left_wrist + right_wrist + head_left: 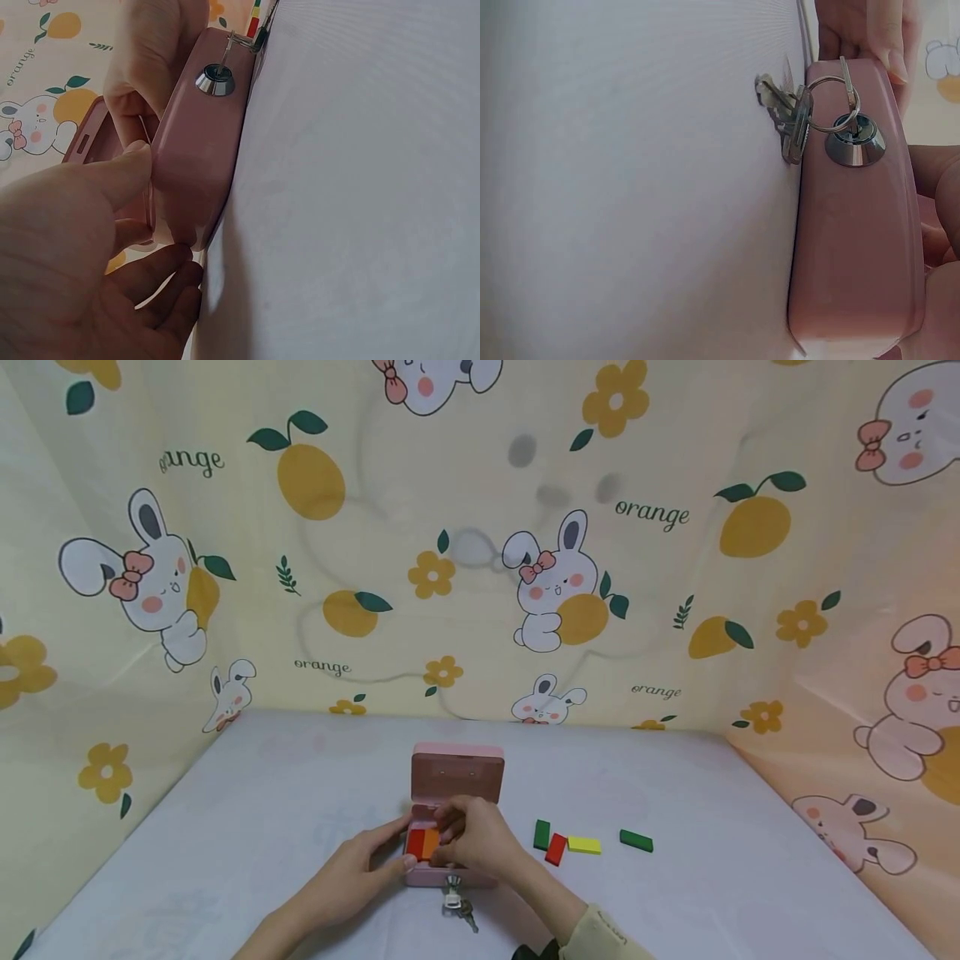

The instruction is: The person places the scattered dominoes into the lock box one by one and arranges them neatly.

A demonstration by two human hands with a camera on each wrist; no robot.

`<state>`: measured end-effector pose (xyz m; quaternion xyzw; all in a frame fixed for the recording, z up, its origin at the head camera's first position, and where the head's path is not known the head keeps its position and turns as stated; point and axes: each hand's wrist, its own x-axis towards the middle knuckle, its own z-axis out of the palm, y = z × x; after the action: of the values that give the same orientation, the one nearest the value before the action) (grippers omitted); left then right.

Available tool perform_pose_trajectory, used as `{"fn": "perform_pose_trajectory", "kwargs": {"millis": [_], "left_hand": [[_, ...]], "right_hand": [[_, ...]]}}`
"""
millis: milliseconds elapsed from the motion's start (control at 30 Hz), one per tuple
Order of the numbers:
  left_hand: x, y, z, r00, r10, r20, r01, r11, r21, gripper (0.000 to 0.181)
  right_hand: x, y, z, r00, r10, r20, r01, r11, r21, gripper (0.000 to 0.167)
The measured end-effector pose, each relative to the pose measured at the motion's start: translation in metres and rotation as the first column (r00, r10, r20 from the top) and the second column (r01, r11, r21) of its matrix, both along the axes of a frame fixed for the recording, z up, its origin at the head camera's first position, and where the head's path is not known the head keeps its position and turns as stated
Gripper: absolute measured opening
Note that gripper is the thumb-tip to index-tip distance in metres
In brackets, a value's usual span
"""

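A small pink metal lockable box point(420, 878) stands on the table with its lid point(457, 777) raised. My left hand point(352, 868) grips the box's left side, thumb at the front rim and fingers along the outer wall. Inside lie a red block point(415, 845) and, beside it, an orange block point(431, 842). Reaching into the box, my right hand point(480, 839) has thumb and fingertips bent at the orange block's right side, seemingly pinching it; the contact is partly hidden. A key sits in the front lock point(856, 142), with more keys point(784, 116) hanging from its ring.
Right of the box lie a green block point(542, 834), a red block point(556, 849), a yellow block point(584, 845) and, farther right, another green block point(636, 841). A white cover spreads over the table point(300, 802). Patterned cloth point(465, 627) hangs behind and at the sides.
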<state>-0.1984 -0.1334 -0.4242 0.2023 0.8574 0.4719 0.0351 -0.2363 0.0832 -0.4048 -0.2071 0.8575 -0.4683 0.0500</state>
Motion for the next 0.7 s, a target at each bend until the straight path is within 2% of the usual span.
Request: {"fn": "perform_pose_trajectory", "kwargs": {"millis": [567, 700], "left_hand": [[-0.001, 0.000, 0.000, 1.000, 0.016, 0.013, -0.016, 1.000, -0.009, 0.066], [-0.001, 0.001, -0.001, 1.000, 0.020, 0.018, -0.020, 1.000, -0.015, 0.066]], "right_hand": [[0.007, 0.009, 0.006, 1.000, -0.013, 0.006, 0.013, 0.998, -0.058, 0.033], [0.011, 0.014, 0.008, 0.999, -0.025, 0.029, 0.027, 0.997, -0.072, 0.033]]}}
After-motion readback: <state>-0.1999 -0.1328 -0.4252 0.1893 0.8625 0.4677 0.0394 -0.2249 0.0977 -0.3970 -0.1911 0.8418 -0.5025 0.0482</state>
